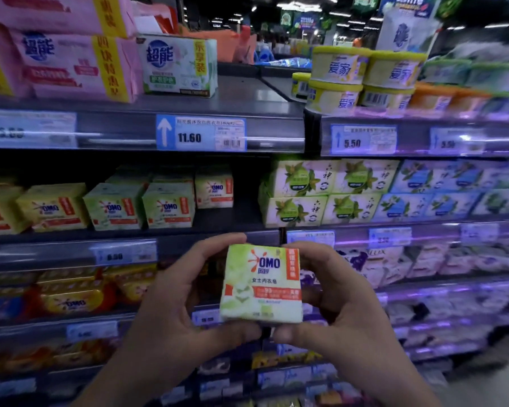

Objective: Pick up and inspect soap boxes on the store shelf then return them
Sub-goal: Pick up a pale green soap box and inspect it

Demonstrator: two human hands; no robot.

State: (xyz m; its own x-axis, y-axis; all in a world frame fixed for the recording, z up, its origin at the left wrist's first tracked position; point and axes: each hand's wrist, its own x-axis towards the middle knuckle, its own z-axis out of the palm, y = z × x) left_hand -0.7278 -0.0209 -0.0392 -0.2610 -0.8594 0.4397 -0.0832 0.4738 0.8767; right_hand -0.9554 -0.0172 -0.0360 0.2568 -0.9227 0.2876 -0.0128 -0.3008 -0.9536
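From your head camera, you hold a green and white soap box (262, 284) in front of the shelves. Its printed face is turned toward you, with the red OMO logo at the top. Your left hand (171, 292) grips its left side, fingers curled over the top edge and thumb pressed under the bottom edge. Your right hand (341, 301) grips the right side the same way, fingers over the top right corner and thumb underneath. Your two thumbs nearly meet below the box.

The box is off the shelf, in the air just before the shelf edge (71, 248). Above and behind it, on that shelf, stands a row of similar boxes (168, 205), green ones with yellow ones further left. Right of them sit stacked leaf-printed boxes (300, 195). One shelf higher are pink packs (71, 66), a price tag (201, 132) reading 11.60, and yellow-lidded tubs (362, 77). The far right is blurred.
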